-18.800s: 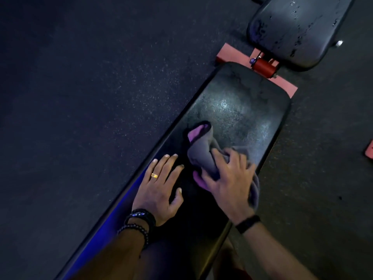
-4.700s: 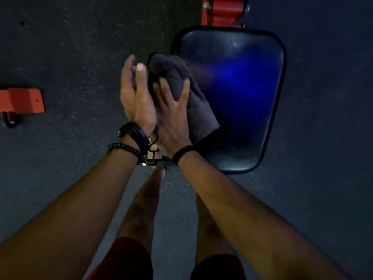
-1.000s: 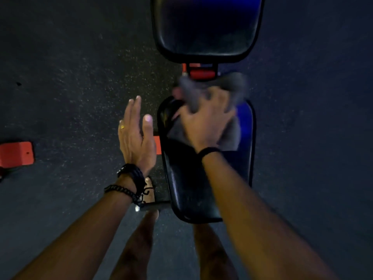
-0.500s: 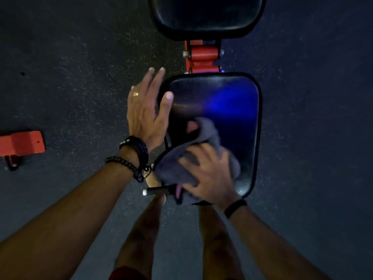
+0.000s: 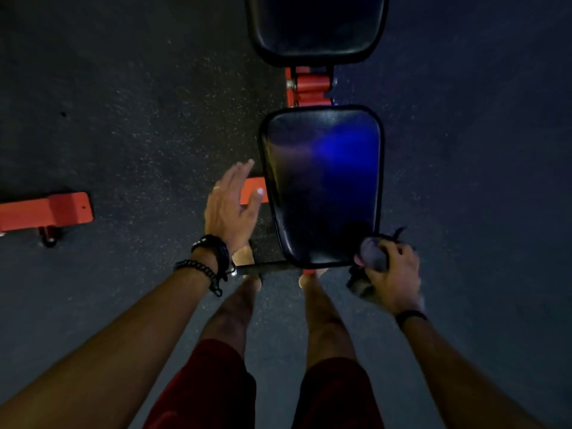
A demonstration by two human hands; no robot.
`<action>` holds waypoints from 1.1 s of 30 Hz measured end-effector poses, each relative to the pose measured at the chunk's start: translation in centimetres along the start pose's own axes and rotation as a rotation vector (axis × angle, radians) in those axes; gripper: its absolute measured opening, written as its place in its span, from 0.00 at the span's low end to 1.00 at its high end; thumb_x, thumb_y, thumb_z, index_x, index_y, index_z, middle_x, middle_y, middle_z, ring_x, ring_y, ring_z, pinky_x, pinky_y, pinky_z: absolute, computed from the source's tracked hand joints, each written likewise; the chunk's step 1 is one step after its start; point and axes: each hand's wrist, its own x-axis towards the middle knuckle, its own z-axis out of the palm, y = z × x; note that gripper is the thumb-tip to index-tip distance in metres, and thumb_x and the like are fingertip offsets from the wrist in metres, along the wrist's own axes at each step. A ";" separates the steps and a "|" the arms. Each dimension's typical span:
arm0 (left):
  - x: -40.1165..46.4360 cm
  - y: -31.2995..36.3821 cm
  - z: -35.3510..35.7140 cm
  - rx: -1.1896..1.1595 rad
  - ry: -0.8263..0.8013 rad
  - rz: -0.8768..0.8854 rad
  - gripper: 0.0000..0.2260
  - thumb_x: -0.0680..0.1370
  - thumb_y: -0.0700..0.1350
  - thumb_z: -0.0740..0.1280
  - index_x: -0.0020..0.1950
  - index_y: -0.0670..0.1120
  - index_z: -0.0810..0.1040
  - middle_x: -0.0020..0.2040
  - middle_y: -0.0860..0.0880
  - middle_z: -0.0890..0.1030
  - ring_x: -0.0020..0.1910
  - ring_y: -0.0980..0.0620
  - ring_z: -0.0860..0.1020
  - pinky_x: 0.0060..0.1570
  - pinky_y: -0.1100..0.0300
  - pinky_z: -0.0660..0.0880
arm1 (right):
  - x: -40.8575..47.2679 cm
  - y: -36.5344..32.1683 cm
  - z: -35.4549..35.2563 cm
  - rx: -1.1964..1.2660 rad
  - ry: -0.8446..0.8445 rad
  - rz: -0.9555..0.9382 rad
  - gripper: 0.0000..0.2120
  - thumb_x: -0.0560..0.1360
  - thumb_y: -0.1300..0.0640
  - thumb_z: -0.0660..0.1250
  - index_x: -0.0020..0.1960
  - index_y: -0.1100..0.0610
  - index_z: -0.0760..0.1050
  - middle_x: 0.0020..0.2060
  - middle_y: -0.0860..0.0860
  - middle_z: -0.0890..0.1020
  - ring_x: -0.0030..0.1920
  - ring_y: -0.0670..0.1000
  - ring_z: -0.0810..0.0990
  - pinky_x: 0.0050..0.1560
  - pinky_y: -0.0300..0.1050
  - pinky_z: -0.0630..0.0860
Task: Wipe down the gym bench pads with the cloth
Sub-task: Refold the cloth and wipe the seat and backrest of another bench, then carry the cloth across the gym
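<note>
Cloth (image 5: 373,257) bunched in the right hand (image 5: 391,278), fingers curled tight around it, just off the near right corner of the seat pad (image 5: 322,187), whose black vinyl catches a blue sheen. Left hand (image 5: 230,209) hovers flat beside the pad's left edge, fingers straight and together, thumb out (ring and dark wristbands showing). Beyond the seat, a red hinge bracket (image 5: 309,86), then the back pad (image 5: 315,26). Red frame foot (image 5: 46,212) sits well left on the dark speckled floor (image 5: 123,103).

Head cam, looking straight down.
</note>
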 end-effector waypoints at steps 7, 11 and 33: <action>-7.9 5.5 -6.9 -0.001 -0.337 -0.111 0.20 0.80 0.50 0.65 0.71 0.51 0.72 0.66 0.47 0.77 0.63 0.46 0.76 0.62 0.51 0.74 | -7.9 -13.1 -6.8 0.679 -0.040 0.250 0.16 0.71 0.52 0.74 0.57 0.51 0.77 0.49 0.49 0.81 0.53 0.53 0.79 0.53 0.47 0.76; -11.0 7.9 -12.6 -0.013 -0.269 -0.093 0.19 0.77 0.51 0.68 0.68 0.48 0.76 0.59 0.47 0.82 0.56 0.46 0.80 0.58 0.51 0.76 | -11.1 -18.7 -11.9 0.420 -0.004 -0.110 0.20 0.68 0.48 0.74 0.59 0.49 0.77 0.53 0.52 0.80 0.53 0.55 0.79 0.50 0.50 0.77; -21.8 29.1 -40.7 0.212 0.472 0.328 0.17 0.77 0.54 0.68 0.63 0.49 0.79 0.58 0.49 0.82 0.56 0.48 0.79 0.58 0.50 0.76 | -26.7 -36.0 -46.0 -0.154 0.639 -1.047 0.26 0.70 0.43 0.72 0.65 0.48 0.72 0.57 0.54 0.74 0.61 0.59 0.71 0.55 0.56 0.73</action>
